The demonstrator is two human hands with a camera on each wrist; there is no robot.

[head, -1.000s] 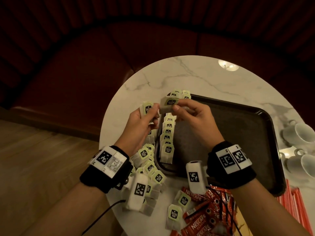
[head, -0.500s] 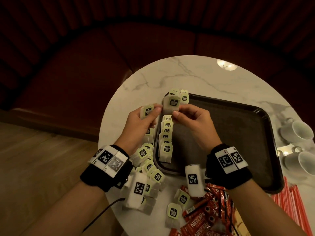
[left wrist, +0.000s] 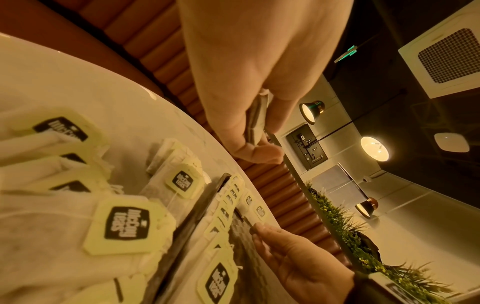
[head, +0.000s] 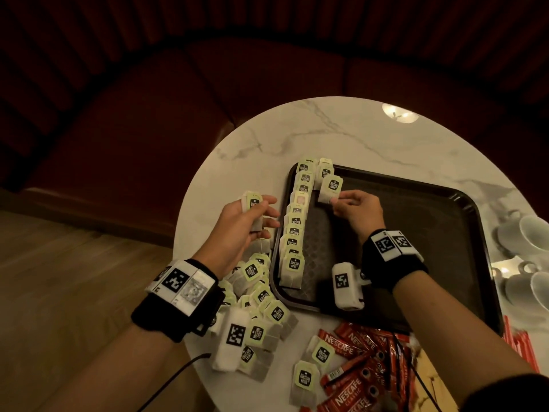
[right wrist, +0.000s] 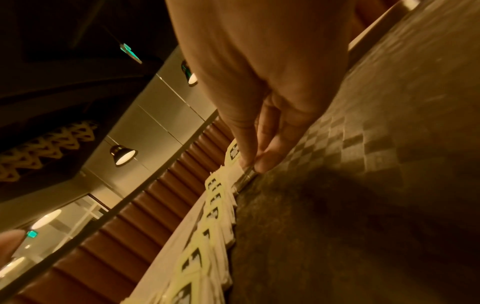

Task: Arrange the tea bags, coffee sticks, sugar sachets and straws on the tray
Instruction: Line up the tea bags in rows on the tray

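Observation:
A dark tray [head: 416, 233] lies on the round marble table [head: 341, 129]. A row of tea bags [head: 294, 233] runs along the tray's left edge, with two more starting a second row at the top. My right hand [head: 335, 200] pinches a tea bag [head: 330, 188] by its lower corner and holds it low over the tray there, the same tea bag [right wrist: 245, 176] showing edge-on under my fingertips [right wrist: 259, 164]. My left hand [head: 261, 212] grips a few tea bags [head: 252, 206] left of the tray, seen as a thin stack [left wrist: 255, 123].
Loose tea bags [head: 261, 316] are piled at the table's near left. Red coffee sticks [head: 362, 370] lie at the near edge, red straws [head: 523, 349] at the far right. White cups [head: 531, 233] stand right of the tray. A red bench curves behind.
My right hand has carried its tea bag from above the first row down and to the right, to the top of a second row. The left hand has hardly moved.

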